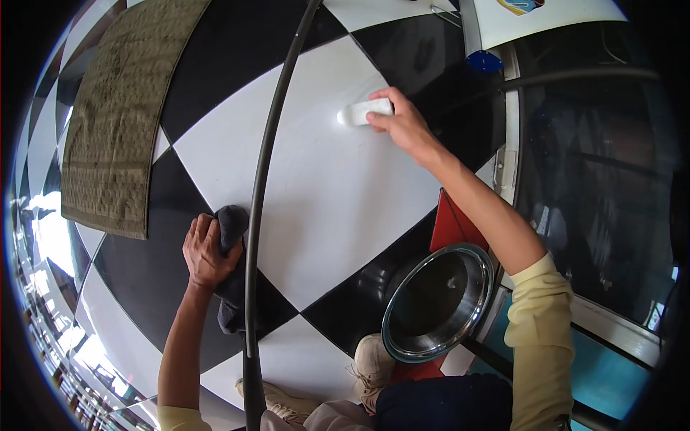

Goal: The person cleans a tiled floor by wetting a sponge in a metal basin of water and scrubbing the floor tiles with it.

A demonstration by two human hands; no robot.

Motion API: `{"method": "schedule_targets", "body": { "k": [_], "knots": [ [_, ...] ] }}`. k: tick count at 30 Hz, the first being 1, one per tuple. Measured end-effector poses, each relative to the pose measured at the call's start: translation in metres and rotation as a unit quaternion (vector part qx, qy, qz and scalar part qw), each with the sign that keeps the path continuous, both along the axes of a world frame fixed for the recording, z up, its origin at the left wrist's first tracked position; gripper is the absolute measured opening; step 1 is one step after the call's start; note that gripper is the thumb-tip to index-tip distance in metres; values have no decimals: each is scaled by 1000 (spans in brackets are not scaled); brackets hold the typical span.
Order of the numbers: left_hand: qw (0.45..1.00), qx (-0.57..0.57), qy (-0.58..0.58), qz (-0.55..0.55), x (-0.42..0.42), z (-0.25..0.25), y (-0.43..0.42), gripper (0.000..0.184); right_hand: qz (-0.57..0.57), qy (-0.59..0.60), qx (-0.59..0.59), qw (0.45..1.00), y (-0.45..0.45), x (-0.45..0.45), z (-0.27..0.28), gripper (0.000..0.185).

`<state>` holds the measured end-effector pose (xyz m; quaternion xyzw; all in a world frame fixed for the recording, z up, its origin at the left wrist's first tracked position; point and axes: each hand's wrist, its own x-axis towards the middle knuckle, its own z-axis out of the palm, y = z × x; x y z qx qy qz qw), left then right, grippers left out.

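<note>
My right hand [402, 126] grips a white sponge [365, 113], a small block pressed against the white floor tile [323, 194]. Thumb and fingers close on it from either side. To the left, my left hand [210, 253] is wrapped round a bunched dark grey cloth [231, 224], which lies over the black tile near the white tile's edge. Part of the cloth is hidden behind a dark cable. Below my right forearm is a shiny metal basin [486, 276] with dark-looking liquid in it.
A dark cable [269, 151] runs down through the view. An olive textured mat [129, 115] lies at upper left. Beside the basin stands a red object [454, 223]. A glass-panelled frame [596, 194] borders the right. My beige shoes [374, 363] are at the bottom.
</note>
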<state>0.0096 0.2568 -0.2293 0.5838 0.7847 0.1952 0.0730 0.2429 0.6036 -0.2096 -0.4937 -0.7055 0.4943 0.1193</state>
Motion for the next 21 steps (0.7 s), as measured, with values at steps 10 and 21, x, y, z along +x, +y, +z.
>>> {"method": "schedule_targets", "body": {
  "k": [10, 21],
  "knots": [
    [1000, 22, 4, -5, 0, -3, 0, 31, -27, 35, -23, 999, -21, -13, -1, 37],
    [1000, 14, 6, 0, 1, -3, -1, 31, -115, 62, 59, 990, 16, -30, -4, 34]
  ]
}}
